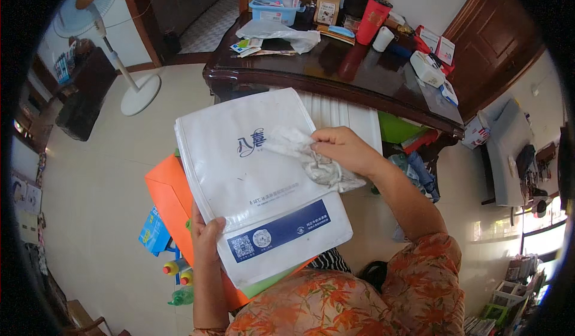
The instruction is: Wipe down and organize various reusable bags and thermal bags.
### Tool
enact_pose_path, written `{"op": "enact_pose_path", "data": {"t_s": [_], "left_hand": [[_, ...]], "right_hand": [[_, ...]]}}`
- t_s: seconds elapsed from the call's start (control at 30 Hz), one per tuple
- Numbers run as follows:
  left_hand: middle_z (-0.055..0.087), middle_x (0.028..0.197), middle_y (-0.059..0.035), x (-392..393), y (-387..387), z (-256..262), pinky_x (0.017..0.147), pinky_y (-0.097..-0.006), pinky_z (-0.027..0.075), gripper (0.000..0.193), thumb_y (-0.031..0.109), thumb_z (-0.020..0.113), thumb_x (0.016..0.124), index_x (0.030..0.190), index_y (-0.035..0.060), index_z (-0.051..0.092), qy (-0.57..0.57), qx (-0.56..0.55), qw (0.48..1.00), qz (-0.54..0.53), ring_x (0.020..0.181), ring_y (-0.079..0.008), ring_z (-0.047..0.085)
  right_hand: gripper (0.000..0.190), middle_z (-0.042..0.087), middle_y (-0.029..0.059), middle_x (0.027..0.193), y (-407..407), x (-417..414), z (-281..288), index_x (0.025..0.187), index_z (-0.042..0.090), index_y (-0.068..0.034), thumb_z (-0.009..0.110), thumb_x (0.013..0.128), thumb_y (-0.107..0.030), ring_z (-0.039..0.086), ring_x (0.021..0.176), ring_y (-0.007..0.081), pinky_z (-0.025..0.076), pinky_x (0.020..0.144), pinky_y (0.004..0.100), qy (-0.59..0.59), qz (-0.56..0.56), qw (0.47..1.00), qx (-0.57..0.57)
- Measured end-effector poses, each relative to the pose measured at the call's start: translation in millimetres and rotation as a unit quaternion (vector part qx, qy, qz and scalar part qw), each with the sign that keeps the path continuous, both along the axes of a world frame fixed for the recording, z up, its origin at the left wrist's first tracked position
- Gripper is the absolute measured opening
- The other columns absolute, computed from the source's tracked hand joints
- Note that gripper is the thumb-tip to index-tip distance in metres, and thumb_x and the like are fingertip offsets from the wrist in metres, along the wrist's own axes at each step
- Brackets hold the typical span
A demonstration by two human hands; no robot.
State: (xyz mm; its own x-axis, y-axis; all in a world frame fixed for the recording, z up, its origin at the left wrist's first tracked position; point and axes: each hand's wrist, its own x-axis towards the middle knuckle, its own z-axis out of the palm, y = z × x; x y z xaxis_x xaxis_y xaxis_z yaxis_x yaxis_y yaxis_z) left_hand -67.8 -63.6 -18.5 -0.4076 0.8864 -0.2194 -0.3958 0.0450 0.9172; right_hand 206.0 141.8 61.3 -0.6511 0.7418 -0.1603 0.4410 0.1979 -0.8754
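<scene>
My left hand (207,235) grips the left edge of a flat white bag (247,174), which bears dark blue writing and a printed blue band. The bag lies tilted before me, on top of an orange folder or bag (170,187) and a green sheet (274,280). A crumpled, grey-stained white cloth (330,169) is pinched in my right hand (343,149). Part of the cloth rests over the bag's upper right side, and the rest hangs past its right edge. What lies under the orange item is mostly hidden.
Ahead, a dark wooden table (287,73) bears a blue basket (274,11), a plastic bag (280,34) and a red cup (373,21). A white standing fan (140,94) is at upper left. Bottles (173,267) stand at lower left; a green container (397,128) sits under the table.
</scene>
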Motion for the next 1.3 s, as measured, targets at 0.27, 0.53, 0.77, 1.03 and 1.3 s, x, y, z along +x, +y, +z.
{"op": "enact_pose_path", "data": {"t_s": [0.27, 0.53, 0.77, 1.03, 1.3], "left_hand": [[0.059, 0.125, -0.0151, 2.8, 1.4, 2.7, 0.094, -0.0351, 0.050, 0.079, 0.004, 0.056, 0.066, 0.143, 0.0016, 0.038, -0.030, 0.023, 0.999, -0.005, 0.110, -0.0248, 0.061], [0.058, 0.126, -0.0166, 2.2, 1.5, 4.4, 0.094, -0.0355, 0.050, 0.080, 0.003, 0.056, 0.066, 0.144, 0.0026, 0.036, -0.023, 0.039, 0.999, -0.010, 0.111, -0.0257, 0.060], [0.057, 0.126, -0.0169, 7.1, 0.2, 21.2, 0.095, -0.0349, 0.049, 0.079, 0.003, 0.055, 0.067, 0.143, 0.0019, 0.037, -0.039, 0.015, 0.999, 0.003, 0.111, -0.0259, 0.060], [0.056, 0.128, -0.0128, 1.9, -0.3, 16.7, 0.096, -0.0319, 0.046, 0.076, 0.003, 0.054, 0.069, 0.144, 0.0016, 0.037, 0.000, 0.015, 1.000, -0.011, 0.114, -0.0210, 0.057], [0.055, 0.132, -0.0133, 0.2, 1.2, 8.7, 0.096, -0.0320, 0.046, 0.077, 0.002, 0.055, 0.073, 0.147, 0.0016, 0.033, -0.062, 0.042, 0.997, -0.022, 0.115, -0.0211, 0.057]], "right_hand": [[0.015, 0.059, -0.0052, 0.090, 12.3, -7.5, 19.6, 0.101, 0.063, -0.001, 0.054, 0.096, -0.012, 0.053, 0.081, 0.0031, 0.044, 0.072, 0.0228, 0.045, 0.009, 0.906, 0.421], [0.023, 0.063, 0.0020, 0.110, 16.5, -20.1, 63.5, 0.117, 0.057, -0.001, 0.048, 0.100, -0.013, 0.061, 0.097, 0.0105, 0.048, 0.084, 0.0249, 0.230, -0.075, 0.969, -0.054], [0.026, 0.063, 0.0067, 0.113, 21.8, -38.0, 68.9, 0.123, 0.054, -0.001, 0.046, 0.100, -0.012, 0.060, 0.108, 0.0136, 0.047, 0.095, 0.0278, 0.291, -0.047, 0.948, -0.123], [0.049, 0.046, 0.0171, 0.142, 0.4, -37.1, -26.4, 0.134, 0.051, -0.001, 0.061, 0.089, -0.017, 0.045, 0.126, 0.0322, 0.035, 0.105, 0.0386, -0.118, 0.079, 0.890, 0.434], [0.021, 0.058, 0.0150, 0.118, -45.6, -68.6, -42.3, 0.099, 0.062, 0.000, 0.064, 0.078, 0.000, 0.054, 0.108, 0.0339, 0.041, 0.096, 0.0422, 0.040, 0.040, 0.932, 0.359]]}}
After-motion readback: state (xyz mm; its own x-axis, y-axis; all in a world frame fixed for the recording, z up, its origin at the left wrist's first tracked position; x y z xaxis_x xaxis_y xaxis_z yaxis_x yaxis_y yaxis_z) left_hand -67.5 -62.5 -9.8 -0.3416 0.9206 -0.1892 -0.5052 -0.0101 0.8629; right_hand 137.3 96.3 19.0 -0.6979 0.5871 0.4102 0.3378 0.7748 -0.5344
